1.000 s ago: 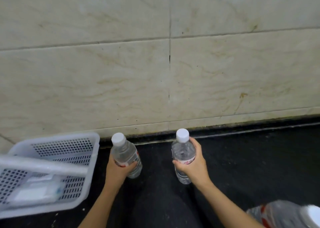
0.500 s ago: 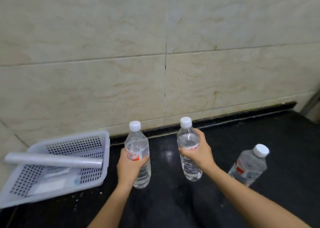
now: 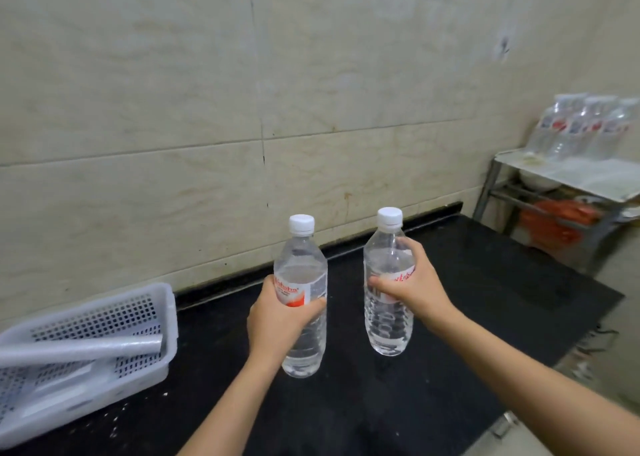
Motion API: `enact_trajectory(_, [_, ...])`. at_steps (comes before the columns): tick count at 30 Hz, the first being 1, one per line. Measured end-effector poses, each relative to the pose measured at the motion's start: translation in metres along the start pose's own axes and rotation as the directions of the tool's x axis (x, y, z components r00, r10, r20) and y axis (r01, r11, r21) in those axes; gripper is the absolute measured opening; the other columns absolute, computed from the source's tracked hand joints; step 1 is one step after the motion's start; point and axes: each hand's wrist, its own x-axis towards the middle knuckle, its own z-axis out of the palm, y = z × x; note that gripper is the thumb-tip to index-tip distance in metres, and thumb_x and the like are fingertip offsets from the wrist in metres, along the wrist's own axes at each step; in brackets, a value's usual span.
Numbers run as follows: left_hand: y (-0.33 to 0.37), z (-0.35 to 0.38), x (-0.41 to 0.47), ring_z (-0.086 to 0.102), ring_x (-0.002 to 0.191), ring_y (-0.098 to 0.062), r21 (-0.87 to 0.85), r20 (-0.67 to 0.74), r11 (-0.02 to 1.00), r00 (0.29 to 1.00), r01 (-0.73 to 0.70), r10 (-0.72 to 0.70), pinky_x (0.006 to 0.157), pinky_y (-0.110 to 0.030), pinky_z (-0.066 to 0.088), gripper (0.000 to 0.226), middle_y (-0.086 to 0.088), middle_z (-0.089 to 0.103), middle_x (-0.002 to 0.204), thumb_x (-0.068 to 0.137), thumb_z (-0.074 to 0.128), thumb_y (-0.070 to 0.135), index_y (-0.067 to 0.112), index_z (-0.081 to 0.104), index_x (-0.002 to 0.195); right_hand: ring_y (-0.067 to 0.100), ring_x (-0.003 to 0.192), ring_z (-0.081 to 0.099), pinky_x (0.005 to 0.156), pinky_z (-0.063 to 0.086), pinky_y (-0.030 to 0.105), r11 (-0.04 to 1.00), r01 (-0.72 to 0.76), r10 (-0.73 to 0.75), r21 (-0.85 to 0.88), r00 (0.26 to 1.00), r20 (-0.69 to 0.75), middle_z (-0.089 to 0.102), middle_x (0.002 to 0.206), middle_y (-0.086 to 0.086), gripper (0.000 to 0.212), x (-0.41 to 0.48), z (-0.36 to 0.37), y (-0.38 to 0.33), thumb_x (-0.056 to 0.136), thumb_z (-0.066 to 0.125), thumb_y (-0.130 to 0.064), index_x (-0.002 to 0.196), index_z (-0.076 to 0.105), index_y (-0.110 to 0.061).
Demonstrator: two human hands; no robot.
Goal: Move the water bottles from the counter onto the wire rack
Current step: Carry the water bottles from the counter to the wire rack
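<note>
Two clear, ribbed plastic water bottles with white screw caps stand upright above the black counter (image 3: 485, 282): the left bottle (image 3: 301, 268) is clasped round its red-printed label by the left hand (image 3: 277, 317), the right bottle (image 3: 388, 317) likewise by the right hand (image 3: 412, 282). Whether their bases touch the counter cannot be told. A perforated white plastic basket (image 3: 138, 317) sits to the left, and the metal wire rack (image 3: 554, 192) at far right carries more bottles (image 3: 585, 123).

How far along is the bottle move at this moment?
Done: several bottles already stand on the wire rack. In hand: the left hand and right hand each hold one upright bottle above the counter. Left: carrying these two over.
</note>
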Motion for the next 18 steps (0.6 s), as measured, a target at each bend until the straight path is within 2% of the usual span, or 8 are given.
enact_trajectory(3, [0.019,0.027,-0.009,0.062,0.091,-0.014,-0.068,0.120,0.996,0.991,-0.054,0.062,0.085,-0.036,0.051,0.048,0.016,0.062,0.093,0.056,0.083,0.026,0.040,0.049,0.086,0.017,0.106,0.056,0.095,0.048,0.039,1.000,0.006,-0.005,0.008,0.999,-0.048,0.053,0.105,-0.014,0.069,-0.010,-0.041,0.007,0.062,0.081,-0.013,0.114,0.040,-0.035])
enact_trajectory(6, [0.038,0.069,-0.017,0.063,0.093,-0.014,-0.098,0.224,0.990,0.967,-0.098,0.118,0.086,-0.037,0.052,0.052,0.012,0.065,0.097,0.054,0.084,0.024,0.037,0.052,0.093,0.017,0.107,0.055,0.094,0.047,0.036,1.000,-0.014,0.015,0.016,0.993,-0.118,0.053,0.107,-0.010,0.068,-0.020,-0.089,0.021,0.063,0.080,-0.012,0.114,0.041,-0.033])
enact_trajectory(12, [0.071,0.195,-0.040,0.065,0.097,-0.019,-0.179,0.410,0.981,0.901,-0.074,0.142,0.092,-0.044,0.052,0.064,-0.002,0.068,0.106,0.056,0.084,0.020,0.019,0.055,0.113,0.016,0.108,0.052,0.091,0.042,0.030,0.998,-0.066,0.063,-0.001,0.960,-0.271,0.052,0.112,-0.007,0.067,-0.043,-0.215,0.074,0.064,0.079,-0.012,0.114,0.039,-0.033])
enact_trajectory(15, [0.085,0.272,-0.058,0.066,0.094,-0.018,-0.218,0.468,0.976,0.875,-0.017,0.120,0.084,-0.038,0.054,0.068,-0.002,0.069,0.103,0.043,0.084,0.030,0.025,0.057,0.105,0.016,0.107,0.053,0.094,0.043,0.032,0.994,-0.108,0.098,-0.012,0.934,-0.343,0.052,0.108,-0.013,0.072,-0.057,-0.291,0.107,0.054,0.080,-0.023,0.113,0.040,-0.034])
enact_trajectory(16, [0.090,0.297,-0.064,0.067,0.092,-0.017,-0.227,0.489,0.974,0.865,-0.003,0.116,0.079,-0.033,0.054,0.065,-0.002,0.069,0.103,0.043,0.083,0.028,0.025,0.057,0.102,0.015,0.106,0.054,0.091,0.042,0.029,0.992,-0.122,0.109,-0.014,0.926,-0.362,0.052,0.107,-0.016,0.072,-0.062,-0.315,0.117,0.051,0.078,-0.026,0.112,0.040,-0.033])
enact_trajectory(18, [0.099,0.345,-0.074,0.067,0.090,-0.017,-0.251,0.520,0.968,0.845,0.010,0.126,0.073,-0.028,0.052,0.062,-0.004,0.070,0.102,0.048,0.084,0.020,0.021,0.058,0.105,0.015,0.105,0.053,0.089,0.039,0.025,0.990,-0.140,0.123,-0.015,0.912,-0.390,0.053,0.109,-0.009,0.071,-0.069,-0.360,0.134,0.052,0.078,-0.022,0.112,0.040,-0.030])
